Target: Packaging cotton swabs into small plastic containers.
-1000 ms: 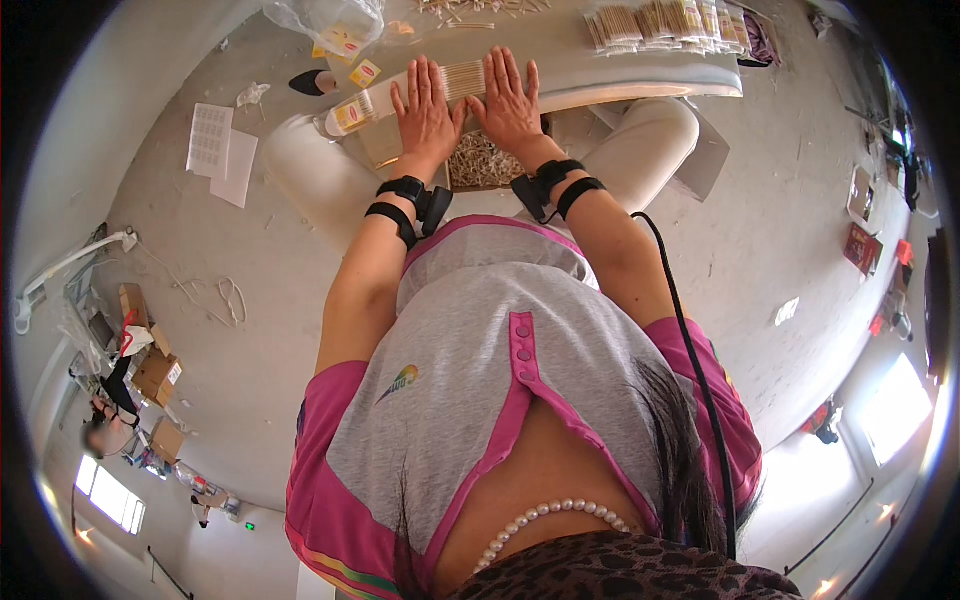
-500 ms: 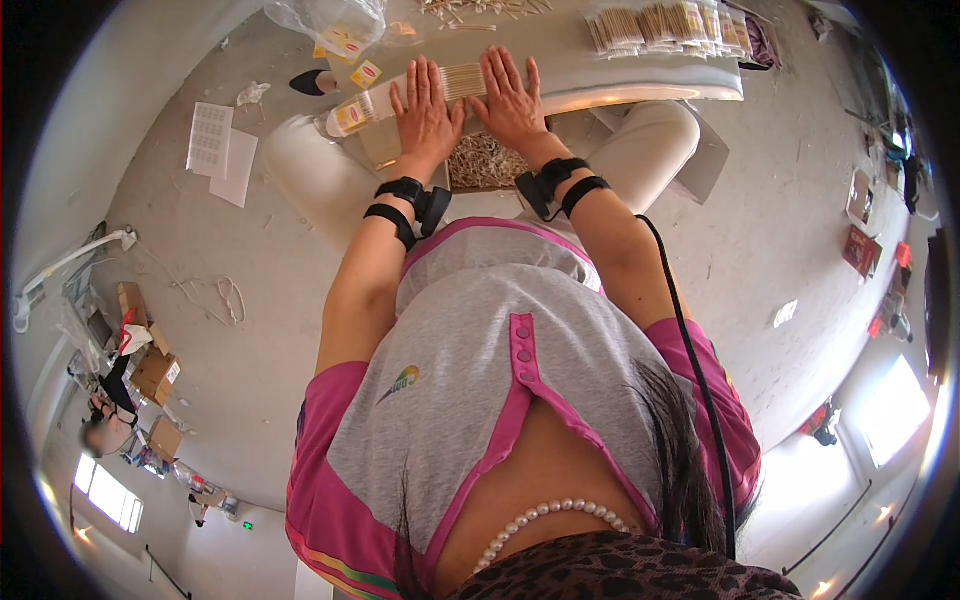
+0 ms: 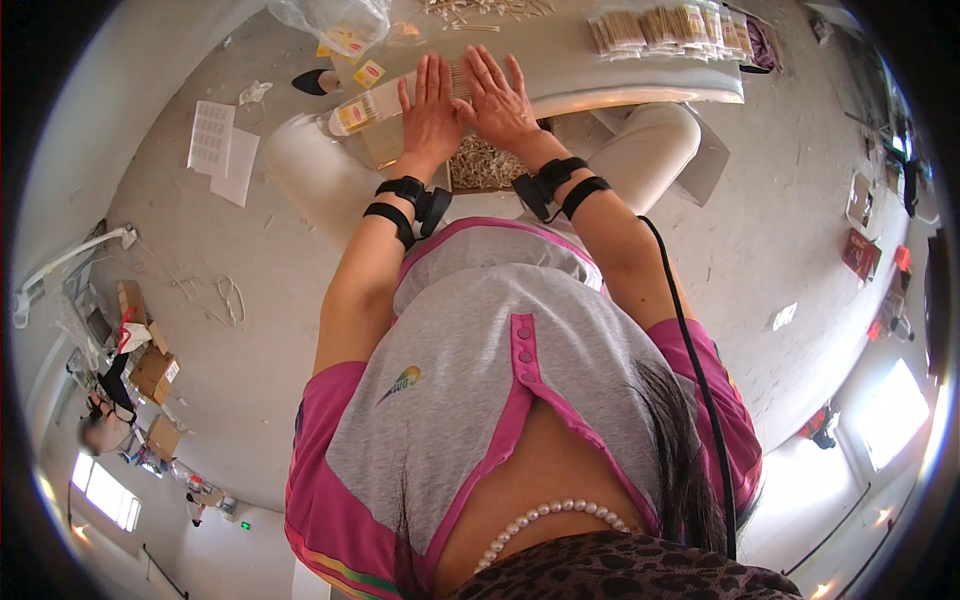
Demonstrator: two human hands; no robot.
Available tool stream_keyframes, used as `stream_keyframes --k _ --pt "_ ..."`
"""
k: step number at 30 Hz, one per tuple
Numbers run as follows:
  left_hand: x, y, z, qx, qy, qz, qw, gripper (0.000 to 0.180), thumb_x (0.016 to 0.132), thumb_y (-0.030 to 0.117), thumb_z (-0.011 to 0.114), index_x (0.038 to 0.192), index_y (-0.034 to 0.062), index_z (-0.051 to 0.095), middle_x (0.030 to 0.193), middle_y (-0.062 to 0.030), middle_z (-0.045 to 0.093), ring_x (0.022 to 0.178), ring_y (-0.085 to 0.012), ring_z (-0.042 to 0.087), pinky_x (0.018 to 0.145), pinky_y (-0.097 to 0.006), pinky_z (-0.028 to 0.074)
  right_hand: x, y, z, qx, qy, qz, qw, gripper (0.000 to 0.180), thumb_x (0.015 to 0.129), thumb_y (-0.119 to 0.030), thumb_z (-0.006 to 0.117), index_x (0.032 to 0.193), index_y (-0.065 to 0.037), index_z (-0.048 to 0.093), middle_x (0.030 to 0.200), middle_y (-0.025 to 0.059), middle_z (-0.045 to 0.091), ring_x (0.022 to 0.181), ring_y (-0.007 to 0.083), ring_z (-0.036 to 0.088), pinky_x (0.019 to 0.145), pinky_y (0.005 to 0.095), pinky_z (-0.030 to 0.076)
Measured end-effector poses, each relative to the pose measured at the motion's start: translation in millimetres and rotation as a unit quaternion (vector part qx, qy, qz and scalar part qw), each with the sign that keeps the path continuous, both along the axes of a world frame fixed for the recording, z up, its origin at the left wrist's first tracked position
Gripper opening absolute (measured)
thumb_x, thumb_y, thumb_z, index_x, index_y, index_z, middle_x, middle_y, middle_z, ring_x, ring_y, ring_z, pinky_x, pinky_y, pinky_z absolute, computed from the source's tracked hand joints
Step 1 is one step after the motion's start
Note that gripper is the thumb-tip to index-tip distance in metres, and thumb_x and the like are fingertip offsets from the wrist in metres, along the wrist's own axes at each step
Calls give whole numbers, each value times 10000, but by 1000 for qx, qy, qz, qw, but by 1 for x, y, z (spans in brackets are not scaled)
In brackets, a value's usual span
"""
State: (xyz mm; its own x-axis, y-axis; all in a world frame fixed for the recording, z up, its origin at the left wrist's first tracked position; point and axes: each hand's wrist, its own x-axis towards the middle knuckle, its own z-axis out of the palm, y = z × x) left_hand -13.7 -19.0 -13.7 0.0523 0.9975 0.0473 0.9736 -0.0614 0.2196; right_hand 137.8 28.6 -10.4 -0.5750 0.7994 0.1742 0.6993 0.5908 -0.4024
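Note:
Palm down, my left hand (image 3: 432, 122) rests with its fingers stretched out over a row of thin wooden-stick cotton swabs (image 3: 459, 84) at the table's near edge. My right hand (image 3: 500, 112) lies beside it, fingers also extended, the two thumbs close together or touching. Most of the swabs are hidden under the hands; a narrow strip shows between them. Left of my left hand lies a clear plastic sleeve with a yellow and white card (image 3: 353, 115). Whether the swabs under my hands are inside that sleeve, I cannot tell.
Packed bundles of swabs (image 3: 665, 32) line the table's right side. Loose swabs (image 3: 485, 9) lie at the far edge. A clear bag (image 3: 350, 18) and a yellow card (image 3: 368, 74) are at the left. Below the table edge, a box (image 3: 485, 165) holds many swabs.
My right hand has slid left toward my left hand, narrowing the strip of swabs between them. My left hand has shifted slightly to the right.

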Motion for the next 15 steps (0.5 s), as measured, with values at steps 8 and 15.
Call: stream_keyframes --k 8,15 --pt "3 3 -4 -4 42 -16 999 726 974 358 474 1610 98 237 1690 -87 173 1574 -225 85 1227 -579 6 -4 -9 -2 15 -44 -11 999 766 1024 -605 368 1566 -64 342 1647 93 292 1545 221 202 1239 542 37" --pt "5 3 -8 5 5 -18 1000 715 992 363 448 1617 110 213 1700 -81 137 1577 -229 68 1219 -597 -15 -3 -11 -3 10 -59 -11 998 753 1031 -597 352 1568 -69 339 1642 91 301 1547 221 191 1245 521 28"
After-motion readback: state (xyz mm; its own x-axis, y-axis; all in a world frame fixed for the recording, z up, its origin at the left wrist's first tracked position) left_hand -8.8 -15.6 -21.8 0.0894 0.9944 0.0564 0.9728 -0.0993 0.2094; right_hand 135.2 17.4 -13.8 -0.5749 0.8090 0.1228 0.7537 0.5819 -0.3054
